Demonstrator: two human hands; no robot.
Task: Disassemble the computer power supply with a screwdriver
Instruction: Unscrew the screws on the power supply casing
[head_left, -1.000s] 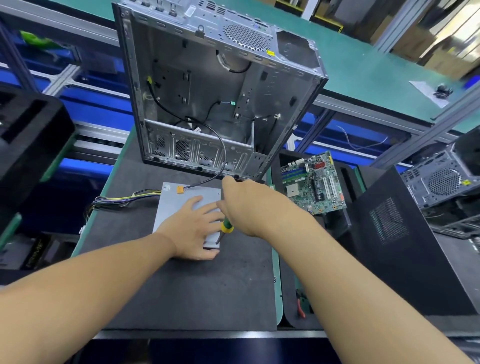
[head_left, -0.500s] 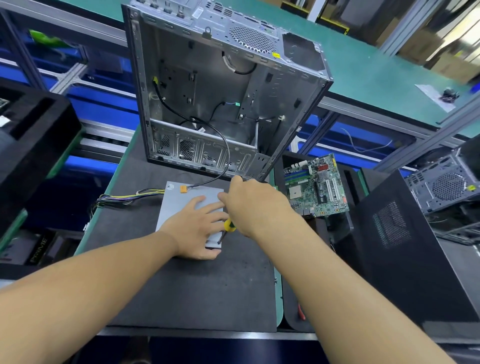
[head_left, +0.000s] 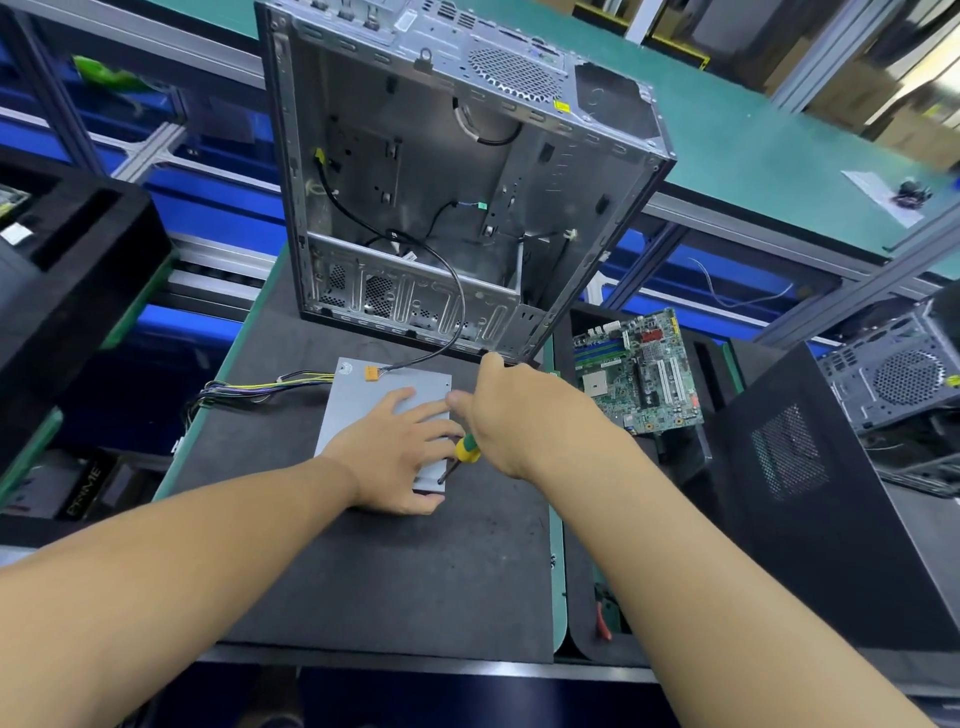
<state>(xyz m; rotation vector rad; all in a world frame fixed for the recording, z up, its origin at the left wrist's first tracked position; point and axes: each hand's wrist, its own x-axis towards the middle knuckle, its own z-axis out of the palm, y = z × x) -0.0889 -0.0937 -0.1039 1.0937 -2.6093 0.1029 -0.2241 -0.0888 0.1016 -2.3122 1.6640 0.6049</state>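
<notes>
Flat grey metal power supply box (head_left: 363, 400) lies on dark desk mat (head_left: 363, 582). Left hand (head_left: 395, 457) flat, fingers straight, pressing lid. Right hand (head_left: 519, 415) grips yellow-green-handled screwdriver (head_left: 460, 457), shaft slanting down-left to box's near right corner.

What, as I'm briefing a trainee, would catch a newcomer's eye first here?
The silver computer case stands open at the back of the dark mat. In front, the left hand presses flat on the grey power supply while the right hand holds a yellow-green screwdriver at its near right corner. A green motherboard lies to the right.
</notes>
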